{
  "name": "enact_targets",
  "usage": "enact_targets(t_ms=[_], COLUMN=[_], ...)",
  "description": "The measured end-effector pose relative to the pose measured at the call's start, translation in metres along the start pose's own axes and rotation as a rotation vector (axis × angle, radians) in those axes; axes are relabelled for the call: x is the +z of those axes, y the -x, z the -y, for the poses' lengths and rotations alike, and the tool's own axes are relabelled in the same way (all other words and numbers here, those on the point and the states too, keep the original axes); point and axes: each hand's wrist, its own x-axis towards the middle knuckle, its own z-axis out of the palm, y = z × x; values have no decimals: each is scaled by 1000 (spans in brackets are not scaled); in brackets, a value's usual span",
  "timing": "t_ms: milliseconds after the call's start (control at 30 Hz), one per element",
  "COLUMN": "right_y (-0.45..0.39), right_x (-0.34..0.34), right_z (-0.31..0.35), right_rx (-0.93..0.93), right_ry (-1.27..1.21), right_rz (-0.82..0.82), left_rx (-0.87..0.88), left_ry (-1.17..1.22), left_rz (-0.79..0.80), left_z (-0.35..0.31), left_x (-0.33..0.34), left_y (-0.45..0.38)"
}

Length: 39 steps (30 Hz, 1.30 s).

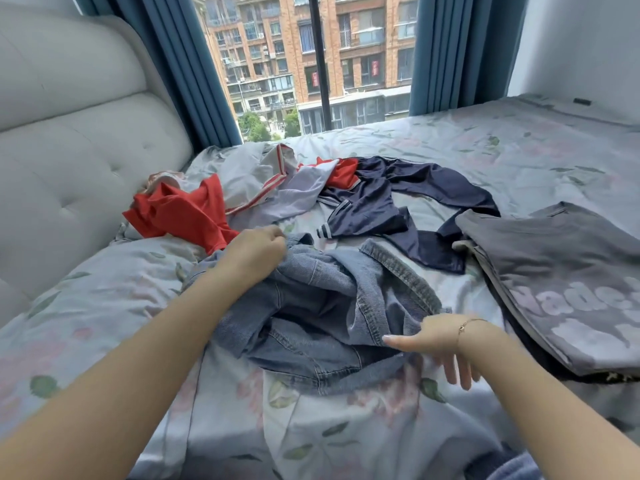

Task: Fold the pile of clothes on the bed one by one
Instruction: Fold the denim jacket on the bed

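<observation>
A crumpled blue denim garment [329, 306] lies in the middle of the bed. My left hand [256, 251] grips its far left edge with curled fingers. My right hand [440, 341] pinches its near right edge between thumb and forefinger, the other fingers hanging down. Behind it lie a red garment [183, 213], a pale grey one with red trim [263, 181] and a navy garment with white stripes [391, 199]. A folded grey printed T-shirt [561, 278] rests at the right.
The bed cover [104, 306] is pale with a floral print. A padded grey headboard [69, 150] rises at the left. Blue curtains [180, 57] frame a window behind the bed. Something dark sits under the grey T-shirt.
</observation>
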Motion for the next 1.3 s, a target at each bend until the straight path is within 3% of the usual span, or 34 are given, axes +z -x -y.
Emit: enact_targets(t_ms=[133, 233, 333, 467, 567, 700, 800, 933, 1167, 1300], right_y=[-39, -64, -63, -41, -20, 29, 82, 157, 239, 227], right_x=[10, 7, -6, -14, -27, -90, -157, -236, -309, -308], right_z=[4, 4, 1, 8, 16, 40, 65, 98, 143, 152], right_rx=[-143, -243, -382, -587, -658, -779, -913, -1026, -1235, -1244], right_ry=[-253, -497, -988, -1371, -1538, -1598, -1413, -1262, -1171, -1111], right_rz=[-121, -218, -223, -166, -152, -311, -431, -517, -822, -889], left_rx=[-65, -267, -388, -303, -241, -179, -107, 39, 199, 150], left_ry=[-343, -193, -30, 140, 461, 865, 1018, 953, 694, 589], left_rz=[454, 627, 760, 510, 322, 68, -82, -285, -538, -481], left_z=[-10, -6, 5, 31, 34, 20, 5, 0, 7, 23], left_x=[25, 31, 35, 26, -20, -113, -188, -279, -355, -349], left_y=[-28, -28, -14, 2, 12, 23, 28, 39, 47, 41])
